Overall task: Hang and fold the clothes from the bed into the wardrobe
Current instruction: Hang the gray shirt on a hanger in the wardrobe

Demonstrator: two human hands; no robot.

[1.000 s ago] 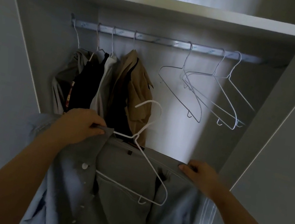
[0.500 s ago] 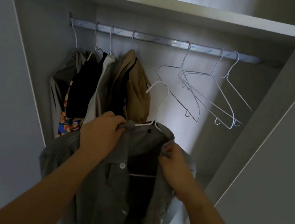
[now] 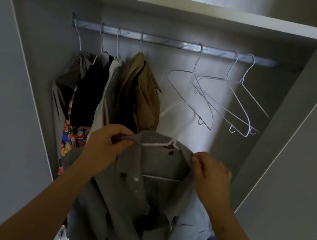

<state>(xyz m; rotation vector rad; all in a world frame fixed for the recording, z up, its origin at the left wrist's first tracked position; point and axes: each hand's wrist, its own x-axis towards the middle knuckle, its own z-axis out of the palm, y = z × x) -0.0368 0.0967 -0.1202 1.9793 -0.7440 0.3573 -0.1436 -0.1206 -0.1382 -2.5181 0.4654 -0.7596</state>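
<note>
Wardrobe [image 3: 37, 56] open, and your view of it is nearly unchanged. The rail [image 3: 167, 42] under the shelf [image 3: 173, 4] carries the hung garments [image 3: 116, 91] at its left end and three empty wire hangers [image 3: 220, 101] toward its right end, as before.

The grey shirt [image 3: 122, 208] hangs below the rail's middle and is not on the rail. A second ago it lay spread out with the white hanger [image 3: 179, 133] on top. Now it drapes from that hanger, whose hook stands blurred above the collar.

Your left hand [image 3: 107, 142] pinches the collar's left side, the same spot as half a second ago. Your right hand [image 3: 212, 171] pinches the collar's right edge, having shifted outward from the front opening.
</note>
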